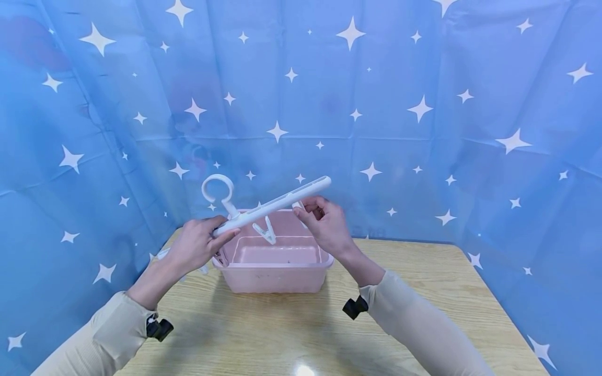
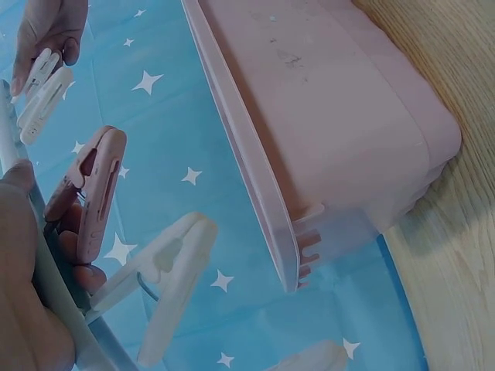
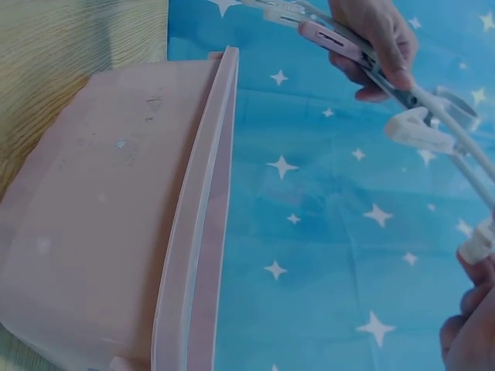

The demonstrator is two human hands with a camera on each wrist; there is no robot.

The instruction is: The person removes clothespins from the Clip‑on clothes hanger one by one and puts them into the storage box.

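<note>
A white clip hanger (image 1: 273,209) with a round hook (image 1: 218,177) is held up over a pink plastic basin (image 1: 273,279), its right end tilted higher. My left hand (image 1: 193,243) grips the bar left of the middle, near the hook's base. At the raised end, my right hand (image 1: 329,224) pinches a white clip (image 1: 298,206) on the bar. Another white clip (image 1: 265,231) hangs between the two hands. In the left wrist view, a pink clip (image 2: 100,193) hangs by the left fingers, with a larger-looking white clip (image 2: 166,286) beside it.
The basin stands on a wood-grain table (image 1: 400,313). A blue curtain (image 1: 329,78) with white stars surrounds the table at the back and sides. Small dark marks show on the basin's outer wall.
</note>
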